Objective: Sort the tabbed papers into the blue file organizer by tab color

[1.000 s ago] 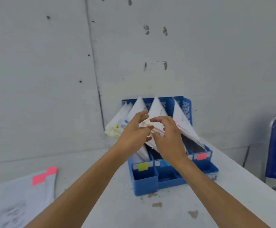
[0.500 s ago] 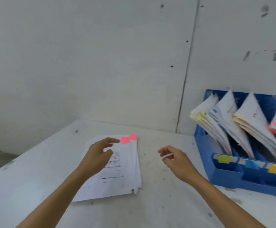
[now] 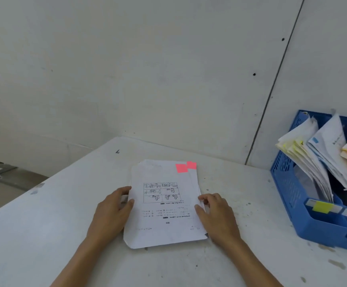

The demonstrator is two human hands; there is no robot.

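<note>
Head view: one stack [image 3: 164,224] flat on table [image 3: 44,224], two pink tabs [image 3: 182,168] at far corner. Left hand [image 3: 112,210] grips left edge, right hand [image 3: 218,214] pinches right edge. Organizer [image 3: 288,183] well apart at right, three bundles [image 3: 305,154] inside.

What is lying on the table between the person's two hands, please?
The pink-tabbed paper stack, held by left hand and right hand; head view.

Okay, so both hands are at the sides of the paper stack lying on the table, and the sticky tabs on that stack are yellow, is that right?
Not quite. The head view shows the sticky tabs are pink, not yellow. The rest holds: the left hand and right hand are at the sides of the paper stack lying on the table.
</note>
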